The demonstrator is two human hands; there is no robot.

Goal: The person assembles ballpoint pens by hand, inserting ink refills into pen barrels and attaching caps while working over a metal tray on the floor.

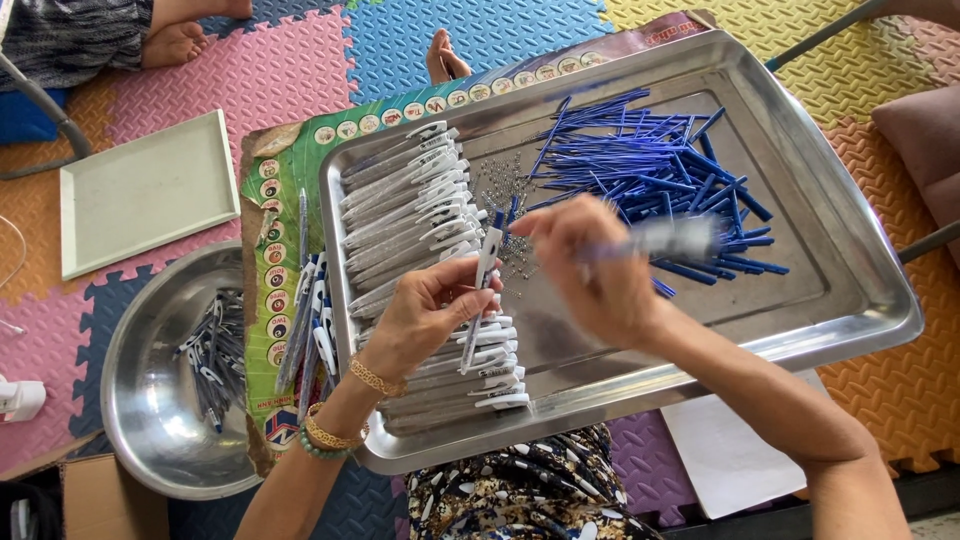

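Foam floor mat, bright puzzle squares, fills the frame edges. On it, centre to right of frame, a large steel tray, set on a printed cardboard sheet.

Lower left of frame: round steel bowl with a small heap of finished pens lying in it. Upper left: flat pale square tray, nothing visible on it. Upper left corner, another person's bare foot rests on the mat.

Inside the steel tray, left side: a long overlapping row of grey pen barrels with white clips. Upper right of the tray: a loose pile of blue refills. Between the two, a scatter of tiny metal springs.

Centre of frame: left hand is closed round one pen barrel, held upright above the row, open end up, blue tip of a part showing at its top. Right hand is pinched on a thin blue part, blurred by motion, just right of the barrel.

Judgement on doing this well: keep the barrel steady and near vertical, bring the thin part in line with the bore before pushing, and work low over the tray so a dropped spring lands there. Whether a spring is already seated I cannot tell.

A few assembled pens lie just off the tray's left rim.
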